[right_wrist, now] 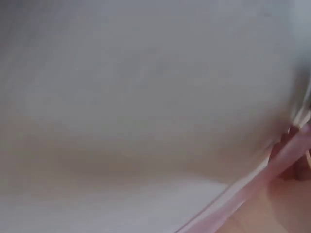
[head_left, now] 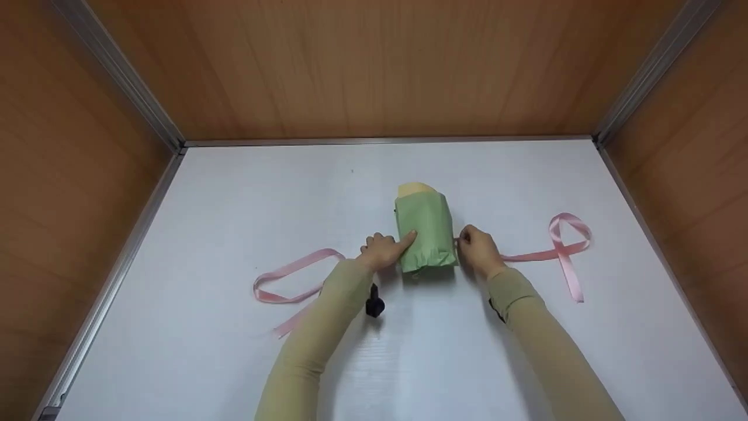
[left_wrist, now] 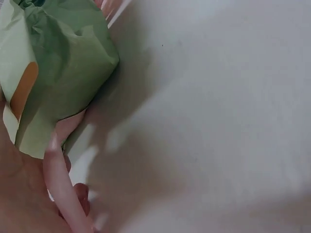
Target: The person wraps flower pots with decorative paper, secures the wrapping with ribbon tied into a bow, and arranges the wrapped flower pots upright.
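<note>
A package wrapped in green paper (head_left: 425, 225) lies on the white table, with a pale yellow piece (head_left: 415, 188) showing at its far end. My left hand (head_left: 381, 251) holds its left side, thumb laid over the top; the other fingers are partly hidden. Pink ribbon (left_wrist: 62, 187) passes under the package and across the left hand's fingers in the left wrist view. At the package's right side, my right hand (head_left: 479, 248) pinches the ribbon's right-hand stretch (head_left: 532, 256) with curled fingers. The fingertips are only partly seen in the right wrist view.
Looped ribbon (head_left: 274, 280) lies to the left, partly under the left forearm. Another ribbon loop (head_left: 570, 234) lies at the right. A small black object (head_left: 374, 304) shows beside the left sleeve. Wooden walls (head_left: 374, 70) border the table at the back and sides.
</note>
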`<state>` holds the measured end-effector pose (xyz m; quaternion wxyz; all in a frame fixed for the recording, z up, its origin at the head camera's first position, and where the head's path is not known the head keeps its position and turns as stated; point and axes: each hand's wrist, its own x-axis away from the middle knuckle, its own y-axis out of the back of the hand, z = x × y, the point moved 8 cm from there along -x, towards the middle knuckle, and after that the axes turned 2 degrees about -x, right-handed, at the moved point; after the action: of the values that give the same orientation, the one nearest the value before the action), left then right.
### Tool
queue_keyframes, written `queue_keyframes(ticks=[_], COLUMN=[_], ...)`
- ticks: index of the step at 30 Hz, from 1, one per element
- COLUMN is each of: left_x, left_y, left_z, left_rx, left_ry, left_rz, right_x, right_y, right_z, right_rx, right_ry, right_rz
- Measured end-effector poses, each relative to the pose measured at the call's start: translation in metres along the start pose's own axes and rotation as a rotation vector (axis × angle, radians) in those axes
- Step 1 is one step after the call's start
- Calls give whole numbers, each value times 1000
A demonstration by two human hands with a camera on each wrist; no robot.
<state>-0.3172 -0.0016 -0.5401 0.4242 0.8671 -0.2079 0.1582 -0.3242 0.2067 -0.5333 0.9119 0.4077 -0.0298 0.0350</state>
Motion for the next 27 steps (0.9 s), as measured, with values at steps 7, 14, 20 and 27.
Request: queue_keyframes(ticks=[7, 14, 20, 27], left_x=[1, -2, -5, -9], left_y=[-3, 4, 6, 10], left_z=[1, -2, -7, -10], left_rx=[251, 224, 247, 214], left_ry=[35, 12, -48, -72], left_rz=[81, 10, -15, -44], right_x=[-1, 5, 11, 14], right_y=[-8, -16, -24, -26], right_z=[-5, -5, 0, 6], right_rx=[-160, -477, -648, -613], right_ry=[-141, -284, -336, -342], right_rz=[81, 205, 359, 365])
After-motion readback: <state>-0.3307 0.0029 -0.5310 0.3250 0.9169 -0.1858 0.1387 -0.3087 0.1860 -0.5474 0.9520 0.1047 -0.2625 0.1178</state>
